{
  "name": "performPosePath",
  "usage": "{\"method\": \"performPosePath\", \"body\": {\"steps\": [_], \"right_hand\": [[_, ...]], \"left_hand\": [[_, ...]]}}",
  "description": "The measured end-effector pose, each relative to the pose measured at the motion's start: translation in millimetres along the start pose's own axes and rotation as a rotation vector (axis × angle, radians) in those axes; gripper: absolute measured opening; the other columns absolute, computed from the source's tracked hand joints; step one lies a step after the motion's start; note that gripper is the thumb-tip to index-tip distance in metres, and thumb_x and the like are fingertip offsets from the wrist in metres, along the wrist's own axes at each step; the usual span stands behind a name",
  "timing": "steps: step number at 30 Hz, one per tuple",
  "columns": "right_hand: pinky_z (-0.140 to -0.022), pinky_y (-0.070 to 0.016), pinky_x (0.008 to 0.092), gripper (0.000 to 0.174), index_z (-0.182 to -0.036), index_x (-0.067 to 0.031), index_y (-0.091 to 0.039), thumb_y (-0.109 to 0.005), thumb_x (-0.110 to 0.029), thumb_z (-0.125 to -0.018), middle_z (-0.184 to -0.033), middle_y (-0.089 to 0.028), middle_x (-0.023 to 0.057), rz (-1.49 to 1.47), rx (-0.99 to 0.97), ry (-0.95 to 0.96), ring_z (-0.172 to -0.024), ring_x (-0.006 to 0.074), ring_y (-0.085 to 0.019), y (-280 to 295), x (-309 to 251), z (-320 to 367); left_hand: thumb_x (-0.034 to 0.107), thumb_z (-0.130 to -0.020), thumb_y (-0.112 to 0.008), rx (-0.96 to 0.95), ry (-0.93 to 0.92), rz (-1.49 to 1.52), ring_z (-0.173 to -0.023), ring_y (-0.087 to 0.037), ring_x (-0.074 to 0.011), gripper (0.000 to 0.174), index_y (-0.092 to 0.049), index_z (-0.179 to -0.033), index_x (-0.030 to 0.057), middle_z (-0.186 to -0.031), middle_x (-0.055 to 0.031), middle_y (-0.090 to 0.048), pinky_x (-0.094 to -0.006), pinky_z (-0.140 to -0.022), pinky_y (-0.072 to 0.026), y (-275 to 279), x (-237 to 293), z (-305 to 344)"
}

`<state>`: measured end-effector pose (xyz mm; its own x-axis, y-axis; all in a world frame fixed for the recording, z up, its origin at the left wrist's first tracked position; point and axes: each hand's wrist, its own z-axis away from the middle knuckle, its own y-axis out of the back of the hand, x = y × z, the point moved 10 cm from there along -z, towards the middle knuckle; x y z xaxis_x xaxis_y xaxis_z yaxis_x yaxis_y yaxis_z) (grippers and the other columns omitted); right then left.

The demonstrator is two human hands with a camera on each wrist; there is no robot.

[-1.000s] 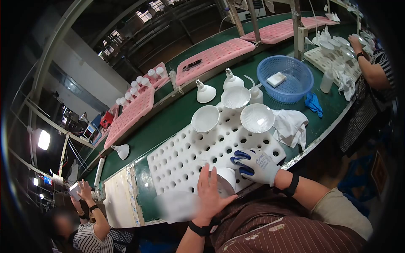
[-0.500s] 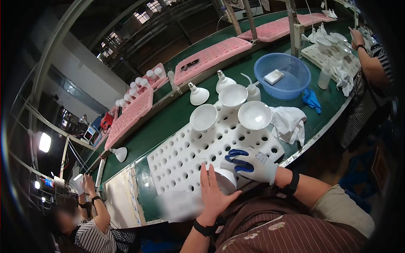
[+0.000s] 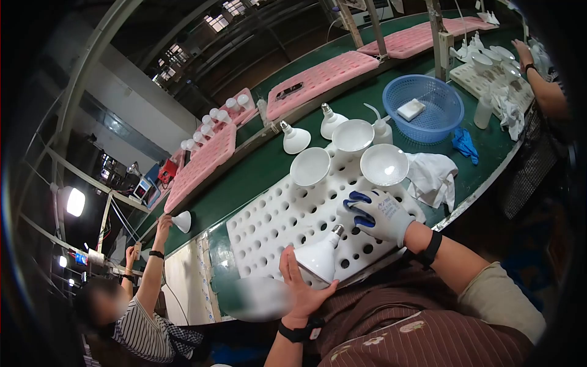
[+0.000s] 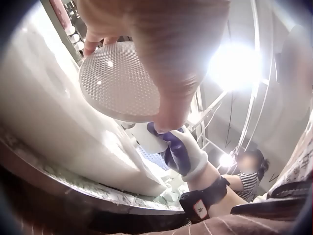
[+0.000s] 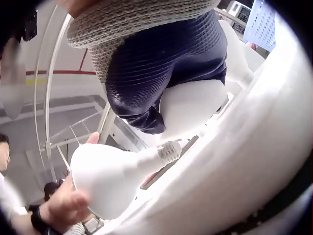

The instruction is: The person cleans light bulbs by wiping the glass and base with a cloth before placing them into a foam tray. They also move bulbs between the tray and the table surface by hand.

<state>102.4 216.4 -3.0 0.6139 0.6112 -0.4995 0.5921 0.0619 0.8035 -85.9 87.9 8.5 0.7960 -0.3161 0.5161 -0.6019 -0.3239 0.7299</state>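
My bare left hand (image 3: 302, 295) holds a white reflector bulb (image 3: 317, 257) by its wide rim, thumb and fingers on opposite sides. The bulb's metal screw base (image 5: 169, 152) points up and away, and its textured lens (image 4: 120, 81) faces the left wrist camera. Close beyond the screw base is my right hand (image 3: 380, 214), in a pale knit glove with dark blue coated fingers. Those fingers curl around a smooth white piece (image 5: 193, 105) that looks like folded cloth; most of it is hidden. Below both hands lies a white foam tray (image 3: 263, 235) with rows of holes.
Reflector bulbs stand lens-up (image 3: 384, 164) in the tray's far end. Others rest lens-down (image 3: 296, 139) behind it. A blue basket (image 3: 422, 125), pump bottle (image 3: 381, 131), white cloth (image 3: 432, 177) and blue glove (image 3: 466, 145) lie right. People work at both sides.
My left hand has turned the bulb so its screw base now shows, pointing up. My right hand has moved off the bulb, slightly up and right. The person at left now reaches toward another bulb.
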Motion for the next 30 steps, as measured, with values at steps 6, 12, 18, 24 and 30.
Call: {"method": "performPosePath", "body": {"steps": [6, 12, 18, 24, 30], "right_hand": [[-0.1, -0.0431, 0.0436, 0.047, -0.127, -0.0144, -0.059, -0.067, -0.028, -0.083, -0.13, -0.057, 0.0114, -0.107, 0.068, 0.352, -0.118, 0.0316, -0.054, 5, -66, -6], [-0.079, -0.0519, 0.0334, 0.044, -0.131, -0.0098, -0.056, -0.064, -0.018, -0.088, -0.124, -0.061, 0.0086, -0.505, -0.046, -0.029, -0.093, 0.0185, -0.063, -7, -27, -21], [-0.071, -0.0534, 0.0262, 0.053, -0.137, -0.0048, -0.048, -0.066, -0.012, -0.087, -0.128, -0.06, 0.0081, -1.13, -0.24, -0.295, -0.086, 0.0107, -0.063, -35, -27, -15], [-0.107, -0.0362, 0.0465, 0.05, -0.133, -0.0105, -0.053, -0.063, -0.033, -0.089, -0.131, -0.056, 0.0148, 0.141, 0.177, 0.015, -0.12, 0.0331, -0.053, -7, -15, -31], [-0.099, -0.043, 0.0448, 0.042, -0.121, -0.0087, -0.061, -0.066, -0.03, -0.085, -0.121, -0.06, 0.0143, 0.063, 0.202, -0.024, -0.116, 0.0334, -0.055, 80, 16, 29]], "left_hand": [[0.015, -0.06, -0.088, 0.076, 0.291, 0.456, -0.132, -0.037, -0.0301, 0.125, -0.006, -0.155, 0.0127, -0.147, -0.0136, -0.026, -0.0449, -0.109, -0.0374, 4, -37, 10], [0.019, -0.067, -0.085, 0.15, 0.68, 1.286, -0.134, -0.038, -0.029, 0.119, -0.006, -0.156, 0.0177, -0.145, -0.0112, -0.033, -0.0455, -0.109, -0.0373, -21, -55, 32], [0.05, -0.07, -0.077, 0.052, 0.736, 1.698, -0.132, -0.038, -0.0461, 0.101, -0.026, -0.151, 0.0173, -0.145, -0.0163, -0.038, -0.0664, -0.105, -0.0359, -39, -35, 23], [0.061, -0.069, -0.072, 0.027, 0.754, 1.802, -0.128, -0.041, -0.0498, 0.103, -0.029, -0.148, 0.0111, -0.144, -0.0191, -0.038, -0.0672, -0.104, -0.0355, -48, -37, 23], [0.064, -0.073, -0.068, 0.08, 0.8, 1.695, -0.122, -0.046, -0.0499, 0.095, -0.034, -0.146, 0.0119, -0.138, -0.0184, -0.045, -0.0659, -0.096, -0.043, -40, -65, 44]]}}
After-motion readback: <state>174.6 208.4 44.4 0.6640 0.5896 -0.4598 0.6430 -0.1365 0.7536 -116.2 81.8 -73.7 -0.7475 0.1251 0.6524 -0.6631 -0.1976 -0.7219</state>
